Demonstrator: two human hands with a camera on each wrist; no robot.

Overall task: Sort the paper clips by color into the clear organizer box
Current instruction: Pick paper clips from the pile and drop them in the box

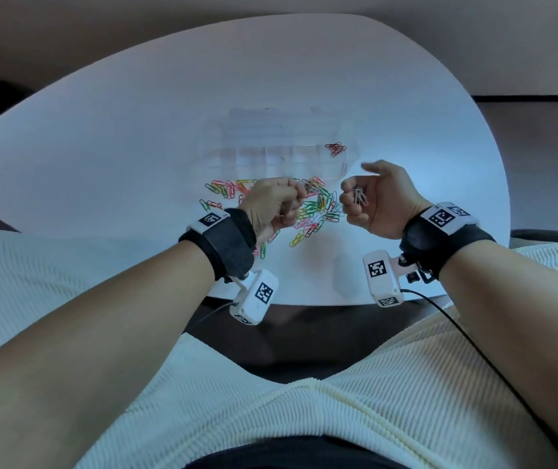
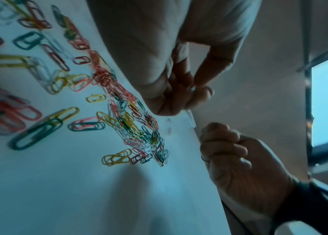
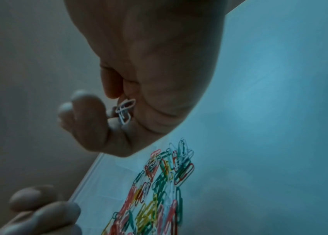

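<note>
A heap of mixed colored paper clips (image 1: 318, 208) lies on the white table in front of the clear organizer box (image 1: 271, 155). Several red clips (image 1: 335, 148) sit in the box's far right compartment. My right hand (image 1: 355, 198) hovers right of the heap, fingers curled round a small bunch of white clips (image 1: 360, 197), which the right wrist view shows against the palm (image 3: 125, 111). My left hand (image 1: 299, 196) is raised over the heap with thumb and fingers pinched together. In the left wrist view a small pale clip (image 2: 192, 88) glints between them.
The white table (image 1: 118, 147) spreads wide to the left and behind the box. Loose clips (image 1: 215, 189) trail left from the heap, and more clips (image 1: 296, 238) lie toward the near edge. My lap in a pale ribbed garment (image 1: 304, 418) is below the table edge.
</note>
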